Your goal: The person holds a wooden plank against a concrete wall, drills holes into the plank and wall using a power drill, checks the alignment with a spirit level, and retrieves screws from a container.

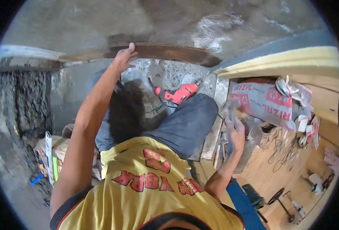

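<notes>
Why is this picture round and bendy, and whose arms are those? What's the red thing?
There's no robot here, just a person. A wide camera worn on their head looks down, and its lens bends straight edges. The left hand is open near a brown strip. The right hand is blurry, so I can't tell what it holds. The red thing is a drill, lying on the speckled floor by their knee. A white and red sack is on the right.

Red drill (185, 93) on speckled floor (177, 71)
</notes>
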Available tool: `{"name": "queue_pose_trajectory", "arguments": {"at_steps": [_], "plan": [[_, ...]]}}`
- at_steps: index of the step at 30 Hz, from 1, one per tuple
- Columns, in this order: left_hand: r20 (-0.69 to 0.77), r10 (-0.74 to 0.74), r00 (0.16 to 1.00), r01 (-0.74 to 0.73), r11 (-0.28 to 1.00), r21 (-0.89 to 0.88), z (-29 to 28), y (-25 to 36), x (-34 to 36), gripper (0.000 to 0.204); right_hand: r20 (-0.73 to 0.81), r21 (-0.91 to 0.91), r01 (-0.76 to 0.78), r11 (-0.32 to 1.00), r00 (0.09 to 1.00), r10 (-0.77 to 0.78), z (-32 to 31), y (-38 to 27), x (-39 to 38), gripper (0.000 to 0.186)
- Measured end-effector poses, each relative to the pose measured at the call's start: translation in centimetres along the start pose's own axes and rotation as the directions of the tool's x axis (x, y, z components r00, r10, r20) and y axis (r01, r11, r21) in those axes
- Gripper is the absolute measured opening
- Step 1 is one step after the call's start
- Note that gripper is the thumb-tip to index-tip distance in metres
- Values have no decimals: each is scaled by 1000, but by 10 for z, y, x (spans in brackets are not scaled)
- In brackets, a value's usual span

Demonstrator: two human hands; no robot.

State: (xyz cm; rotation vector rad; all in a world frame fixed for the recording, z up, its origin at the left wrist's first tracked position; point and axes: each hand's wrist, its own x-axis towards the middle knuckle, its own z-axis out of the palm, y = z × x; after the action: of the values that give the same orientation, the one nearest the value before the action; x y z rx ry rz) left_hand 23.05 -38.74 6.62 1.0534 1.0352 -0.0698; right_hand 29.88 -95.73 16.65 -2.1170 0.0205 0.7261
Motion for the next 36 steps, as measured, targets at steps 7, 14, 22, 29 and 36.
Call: {"name": "queue_pose_trajectory", "arguments": {"at_steps": [7,14,22,29,36], "plan": [[-13,8,1000,-11,970,-244,13,-5,-2,86,667,-658,699,280,714,-213,105,-157,63,39],[-70,14,997,-30,971,-237,27,-8,-7,78,800,-537,830,-150,558,219,188,-233,119,27],[-197,-16,980,-44,954,-296,28,-12,-3,77,846,-471,866,-169,497,194,203,-229,95,30],[-167,-43,985,2,971,-240,32,-8,-2,78,745,-666,742,-67,664,-52,203,-215,130,33],[-177,-8,984,-41,961,-273,33,-8,-1,70,658,-742,669,37,738,-147,184,-212,143,30]]}}
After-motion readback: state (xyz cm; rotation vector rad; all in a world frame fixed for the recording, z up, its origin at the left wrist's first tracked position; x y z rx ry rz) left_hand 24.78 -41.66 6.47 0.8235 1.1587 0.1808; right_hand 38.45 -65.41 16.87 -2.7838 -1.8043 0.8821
